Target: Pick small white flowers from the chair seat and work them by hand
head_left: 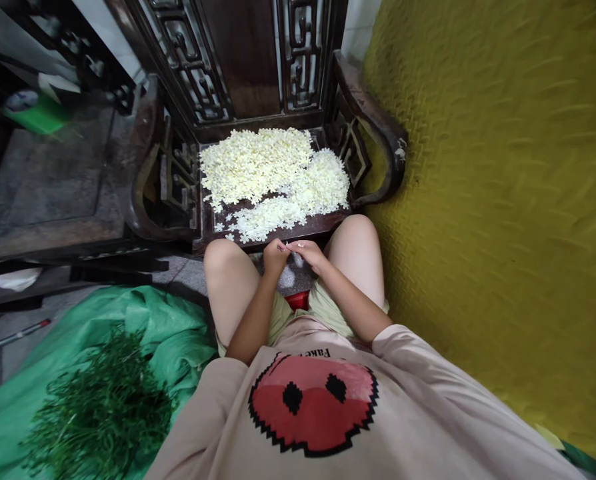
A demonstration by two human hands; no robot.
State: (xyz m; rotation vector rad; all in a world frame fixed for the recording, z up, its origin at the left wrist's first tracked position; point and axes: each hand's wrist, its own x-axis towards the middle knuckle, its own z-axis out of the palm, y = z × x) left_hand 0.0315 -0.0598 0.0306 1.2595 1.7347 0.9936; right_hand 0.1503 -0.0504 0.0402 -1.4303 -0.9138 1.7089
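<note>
My left hand (pixel 275 256) and my right hand (pixel 307 253) meet between my knees, in front of the chair seat. The fingers of both are closed in a pinch, tip to tip. Small white bits, which look like flowers, show at the fingers of my right hand. What the left fingers hold is too small to make out. Just beyond my hands, a heap of small pale yellow flowers (pixel 255 163) covers much of the dark wooden seat. Whiter flowers (pixel 323 181) lie at its right and front, some scattered singly near the edge.
The carved wooden chair (pixel 255 60) has curved armrests on both sides. A wooden table (pixel 53 180) with a green roll (pixel 37 112) stands at left. Green leafy stems (pixel 103 407) lie on a green sack (pixel 143 307) beside me. A yellow textured surface (pixel 498 200) rises at right.
</note>
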